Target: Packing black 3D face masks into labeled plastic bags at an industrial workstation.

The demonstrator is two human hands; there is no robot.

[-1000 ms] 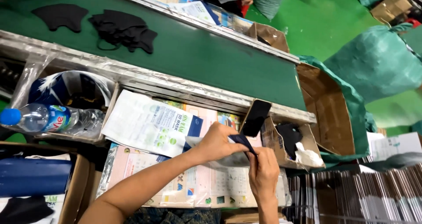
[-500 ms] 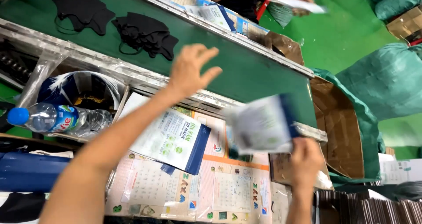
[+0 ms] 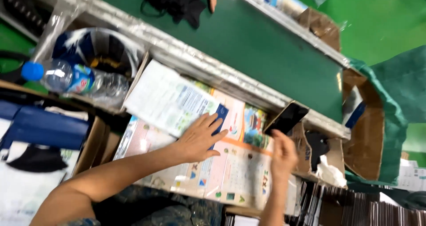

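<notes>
Left hand (image 3: 199, 137) has come back down from the air and now lies flat, fingers spread, on the white-and-blue packet stack (image 3: 171, 99). Right hand (image 3: 282, 153) dropped its packet; it's loosely open, empty, just below the black phone (image 3: 287, 118).

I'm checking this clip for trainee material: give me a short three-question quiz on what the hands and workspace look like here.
1. True or false: the left hand lies flat, fingers spread, on the stack of white printed packets.
2. Which thing stands propped just above the right hand? A) a dark phone B) a pair of scissors C) a red cup
3. Fill in: the plastic water bottle lying at the left has a ____ cap.

Key: 1 true; 2 A, the dark phone; 3 blue.
</notes>
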